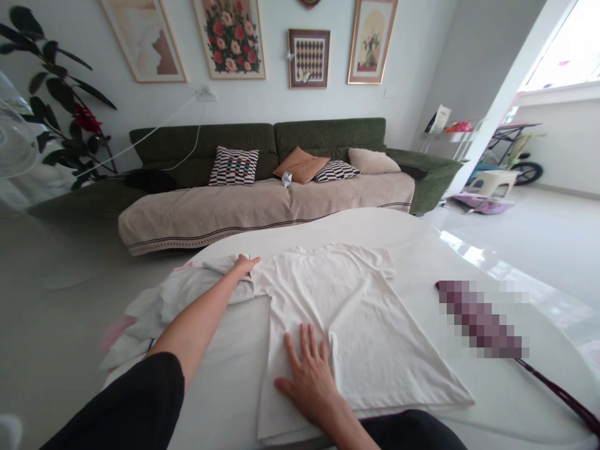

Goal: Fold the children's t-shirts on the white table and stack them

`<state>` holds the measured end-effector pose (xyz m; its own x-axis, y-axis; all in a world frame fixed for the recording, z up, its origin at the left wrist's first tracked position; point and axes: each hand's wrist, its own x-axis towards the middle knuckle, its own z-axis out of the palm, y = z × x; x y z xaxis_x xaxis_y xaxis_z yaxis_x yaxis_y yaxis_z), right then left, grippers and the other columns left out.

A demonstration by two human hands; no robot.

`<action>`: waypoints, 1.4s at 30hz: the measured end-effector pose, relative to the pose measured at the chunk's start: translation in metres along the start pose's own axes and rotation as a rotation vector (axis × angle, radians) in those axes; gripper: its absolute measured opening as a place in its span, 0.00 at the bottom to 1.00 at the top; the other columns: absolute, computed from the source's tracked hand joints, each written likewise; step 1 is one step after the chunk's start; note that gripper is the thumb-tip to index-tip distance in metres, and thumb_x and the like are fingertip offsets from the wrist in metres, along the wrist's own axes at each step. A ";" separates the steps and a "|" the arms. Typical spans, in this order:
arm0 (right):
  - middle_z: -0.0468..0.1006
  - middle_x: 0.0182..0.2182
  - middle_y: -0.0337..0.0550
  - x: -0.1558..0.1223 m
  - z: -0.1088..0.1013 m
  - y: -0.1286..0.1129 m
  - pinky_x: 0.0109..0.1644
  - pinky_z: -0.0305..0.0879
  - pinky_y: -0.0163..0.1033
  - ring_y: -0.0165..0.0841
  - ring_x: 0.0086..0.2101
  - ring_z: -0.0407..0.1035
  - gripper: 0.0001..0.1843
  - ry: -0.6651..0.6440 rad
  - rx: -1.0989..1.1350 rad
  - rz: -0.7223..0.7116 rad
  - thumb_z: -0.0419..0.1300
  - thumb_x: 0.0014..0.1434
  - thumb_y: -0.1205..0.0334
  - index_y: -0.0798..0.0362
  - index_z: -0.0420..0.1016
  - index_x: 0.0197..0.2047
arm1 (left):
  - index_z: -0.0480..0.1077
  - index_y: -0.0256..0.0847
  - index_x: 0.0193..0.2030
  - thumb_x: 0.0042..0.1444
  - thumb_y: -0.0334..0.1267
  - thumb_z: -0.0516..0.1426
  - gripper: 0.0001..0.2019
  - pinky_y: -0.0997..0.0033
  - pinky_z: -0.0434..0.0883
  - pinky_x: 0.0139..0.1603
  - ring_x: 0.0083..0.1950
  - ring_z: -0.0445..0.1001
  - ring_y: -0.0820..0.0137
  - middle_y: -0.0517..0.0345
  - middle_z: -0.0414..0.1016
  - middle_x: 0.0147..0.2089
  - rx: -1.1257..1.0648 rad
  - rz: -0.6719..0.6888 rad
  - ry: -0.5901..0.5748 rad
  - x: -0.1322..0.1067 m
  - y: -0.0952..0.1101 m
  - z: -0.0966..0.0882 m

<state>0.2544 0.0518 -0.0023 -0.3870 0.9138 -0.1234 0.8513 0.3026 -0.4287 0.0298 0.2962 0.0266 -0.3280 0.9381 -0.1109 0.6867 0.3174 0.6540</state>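
Observation:
A white T-shirt (370, 337) lies spread on the white table, its neck toward the sofa and its hem toward me, with creases down the middle. My right hand (312, 375) rests flat on the lower left of the shirt, fingers apart. Farther off, my left hand (244, 265) is at the end of the shirt's left sleeve (263, 275), its fingers closed on the cloth and partly hidden. Just beside that hand is a heap of light grey, white and pink clothes (180, 294), partly covered by my left forearm.
The rounded white table (407, 240) carries a blurred maroon item (478, 319) with a dark cord at the right. Beyond it stands a green sofa (328, 134) with a beige cover and several cushions. A fan (16, 140) and a plant (60, 94) are at the left.

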 end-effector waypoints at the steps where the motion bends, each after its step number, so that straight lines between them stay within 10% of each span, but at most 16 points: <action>1: 0.30 0.64 0.51 -0.002 0.002 -0.003 0.59 0.33 0.62 0.50 0.61 0.22 0.43 -0.017 0.016 -0.056 0.51 0.53 0.41 0.47 0.39 0.65 | 0.60 0.28 0.51 0.46 0.42 0.59 0.27 0.72 0.68 0.30 0.34 0.74 0.64 0.44 0.74 0.39 0.002 0.005 -0.041 -0.003 -0.001 0.001; 9: 0.32 0.64 0.53 -0.007 0.000 -0.017 0.58 0.35 0.62 0.50 0.61 0.25 0.42 -0.089 0.032 -0.273 0.51 0.54 0.42 0.47 0.38 0.65 | 0.69 0.41 0.42 0.45 0.30 0.56 0.14 0.72 0.64 0.50 0.48 0.70 0.66 0.58 0.74 0.44 0.085 0.288 -0.132 -0.021 -0.003 0.003; 16: 0.34 0.63 0.60 0.006 -0.006 0.005 0.58 0.35 0.62 0.51 0.61 0.27 0.40 0.123 -0.109 0.170 0.48 0.56 0.45 0.59 0.43 0.65 | 0.69 0.40 0.44 0.44 0.36 0.59 0.17 0.72 0.64 0.52 0.52 0.68 0.65 0.56 0.72 0.49 0.090 0.416 -0.086 -0.038 -0.026 0.008; 22: 0.39 0.64 0.50 0.002 -0.013 0.012 0.58 0.38 0.61 0.46 0.62 0.30 0.35 0.094 -0.058 0.066 0.43 0.58 0.43 0.47 0.42 0.65 | 0.64 0.42 0.53 0.52 0.34 0.54 0.19 0.68 0.61 0.56 0.54 0.65 0.66 0.55 0.68 0.52 0.136 0.488 0.011 -0.055 -0.043 0.016; 27: 0.47 0.63 0.52 -0.036 -0.049 0.082 0.57 0.47 0.54 0.43 0.61 0.40 0.27 0.347 -0.171 0.467 0.39 0.61 0.59 0.54 0.49 0.63 | 0.57 0.39 0.59 0.55 0.35 0.50 0.23 0.61 0.57 0.58 0.60 0.58 0.62 0.47 0.58 0.59 0.158 0.494 0.122 -0.073 -0.035 0.019; 32: 0.71 0.44 0.55 -0.089 -0.066 0.163 0.46 0.60 0.43 0.42 0.46 0.64 0.21 0.408 -0.194 0.747 0.44 0.58 0.58 0.58 0.66 0.50 | 0.47 0.38 0.64 0.59 0.42 0.45 0.26 0.60 0.47 0.63 0.67 0.38 0.63 0.48 0.40 0.67 0.184 0.579 0.184 -0.145 -0.033 0.046; 37: 0.71 0.38 0.53 -0.109 -0.062 0.186 0.43 0.61 0.41 0.42 0.41 0.66 0.18 0.452 -0.233 0.820 0.48 0.55 0.57 0.57 0.70 0.42 | 0.47 0.44 0.64 0.59 0.53 0.41 0.28 0.56 0.44 0.63 0.67 0.39 0.62 0.52 0.42 0.67 0.422 0.735 -0.107 -0.215 -0.047 0.068; 42: 0.72 0.34 0.51 -0.118 -0.062 0.193 0.37 0.60 0.38 0.38 0.36 0.67 0.17 0.495 -0.201 0.854 0.46 0.56 0.57 0.56 0.72 0.38 | 0.45 0.46 0.65 0.58 0.56 0.39 0.30 0.54 0.43 0.63 0.67 0.36 0.62 0.52 0.39 0.68 0.479 0.684 -0.121 -0.220 -0.044 0.062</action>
<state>0.4861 0.0193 -0.0145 0.5321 0.8423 0.0865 0.8368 -0.5075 -0.2054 0.1115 0.0847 -0.0242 0.3136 0.9446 0.0971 0.9186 -0.3277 0.2210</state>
